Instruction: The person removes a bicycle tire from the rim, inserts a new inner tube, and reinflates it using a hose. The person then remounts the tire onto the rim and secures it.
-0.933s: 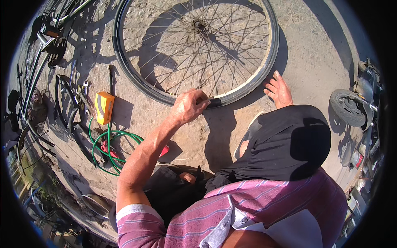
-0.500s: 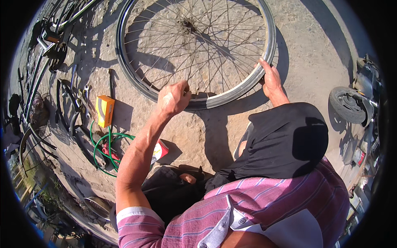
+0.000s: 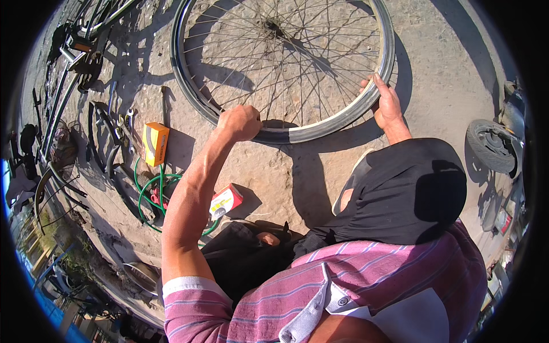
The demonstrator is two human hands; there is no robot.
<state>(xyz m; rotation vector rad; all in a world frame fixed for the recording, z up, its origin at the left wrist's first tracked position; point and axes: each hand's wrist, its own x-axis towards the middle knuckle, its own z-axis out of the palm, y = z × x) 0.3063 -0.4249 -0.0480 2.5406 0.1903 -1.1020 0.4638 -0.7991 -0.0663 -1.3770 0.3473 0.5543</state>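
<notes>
A spoked bicycle wheel (image 3: 326, 128) with a dark tyre and pale rim lies on the dusty ground in front of me. My left hand (image 3: 239, 121) is closed at its lower-left rim, fingers curled over the tyre and hidden underneath the knuckles. My right hand (image 3: 384, 102) grips the right side of the tyre, thumb on top and fingers reaching round to the inner side. The hub (image 3: 271, 28) sits amid the spokes near the top of the view.
An orange box (image 3: 154, 144), a red-and-white box (image 3: 225, 200), a green hose (image 3: 144, 191) and spanners (image 3: 130, 117) lie at my left, beside bike parts (image 3: 74, 57). A small vehicle's wheel (image 3: 489, 147) is at the right. My black-clad knee (image 3: 412, 188) is near my right hand.
My right hand has gone from open beside the wheel to gripping the tyre. My left hand has moved left and up along the rim.
</notes>
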